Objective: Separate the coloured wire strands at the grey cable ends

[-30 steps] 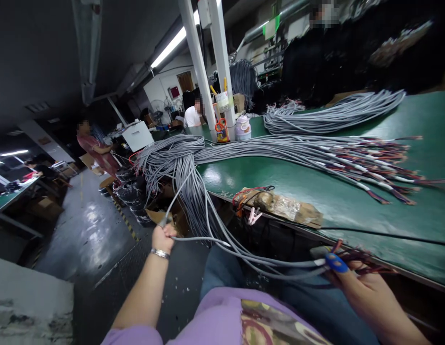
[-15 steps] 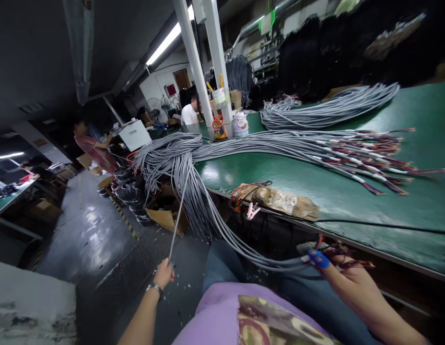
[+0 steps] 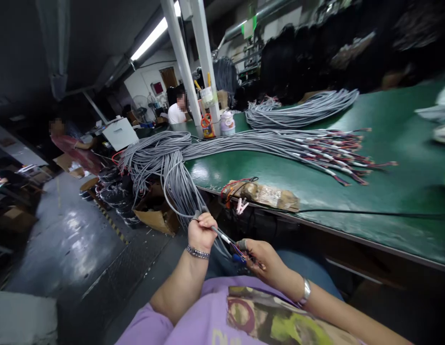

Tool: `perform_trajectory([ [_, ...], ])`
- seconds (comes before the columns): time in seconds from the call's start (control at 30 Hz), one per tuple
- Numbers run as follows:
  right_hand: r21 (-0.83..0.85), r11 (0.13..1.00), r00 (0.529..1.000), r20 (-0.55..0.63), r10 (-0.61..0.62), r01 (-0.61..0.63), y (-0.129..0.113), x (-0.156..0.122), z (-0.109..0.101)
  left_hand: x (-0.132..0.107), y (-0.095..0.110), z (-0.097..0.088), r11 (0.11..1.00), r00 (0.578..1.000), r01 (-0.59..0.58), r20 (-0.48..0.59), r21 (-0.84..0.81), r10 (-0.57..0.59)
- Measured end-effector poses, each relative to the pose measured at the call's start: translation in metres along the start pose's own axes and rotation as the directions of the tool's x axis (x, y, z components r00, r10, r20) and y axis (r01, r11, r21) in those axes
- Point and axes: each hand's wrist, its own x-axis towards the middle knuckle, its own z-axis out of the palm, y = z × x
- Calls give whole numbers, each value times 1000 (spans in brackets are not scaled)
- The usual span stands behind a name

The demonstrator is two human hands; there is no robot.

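Grey cables [image 3: 217, 231], slender, seemingly plastic-sheathed

Lettering [image 3: 225, 338] on a purple shirt [image 3: 199, 316]
Across the lower front, pale capitals are only partly shown: a "D" can be made out first, while the letters after it are cut off by the bottom edge and cannot be read.

Cables [image 3: 244, 143] show grey, wire ends [image 3: 352, 144] flare red, the tabletop [image 3: 391, 143] gleams green, floor tape [image 3: 110, 222] flashes yellow-and-black stripes!
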Motion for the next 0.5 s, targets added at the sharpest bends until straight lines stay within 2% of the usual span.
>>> perform_trajectory([
  [0.07, -102, 993, 998, -16, -65, 63, -6, 2, -2, 5, -18, -1, 997, 996, 74, -42, 2, -74],
  [0.17, -204, 976, 995, -52, -83, 71, -9, 4, -4, 10, -33, -12, 989, 983, 147, -110, 0, -146],
  [0.33, -194, 980, 998, -63, 29, -41, -5, 6, -7, 4, -39, -29, 985, 960, 166, -219, -50, -173],
  [0.5, -154, 974, 984, -79, 157, -167, -6, 14, -14, -6, -40, -33, 987, 948, 145, -276, -68, -158],
])
